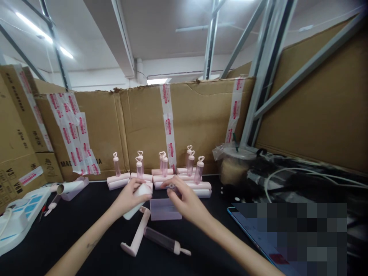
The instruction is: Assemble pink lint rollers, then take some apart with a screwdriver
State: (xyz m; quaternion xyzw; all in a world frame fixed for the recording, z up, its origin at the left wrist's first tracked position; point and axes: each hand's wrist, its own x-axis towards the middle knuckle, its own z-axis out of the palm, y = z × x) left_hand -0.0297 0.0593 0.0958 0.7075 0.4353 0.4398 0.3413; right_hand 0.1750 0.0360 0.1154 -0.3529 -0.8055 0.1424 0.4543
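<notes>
My left hand is closed around a white roll, perhaps a lint-roller refill, tilted above the black table. To its right, my right hand has curled fingers pinching a small greyish piece that I cannot make out. Between and below the hands lies a translucent lilac cover. Nearer to me lie a pink angled roller frame and a clear handle tube with a pink looped end. Behind the hands stand several pink-and-white rollers, with clear handles upright and heart-shaped loops on top.
A white power strip and another lilac cover with a roll are at the left. On the right are a lidded drink cup, cables and a blue-edged tablet or phone. A taped cardboard wall closes the back.
</notes>
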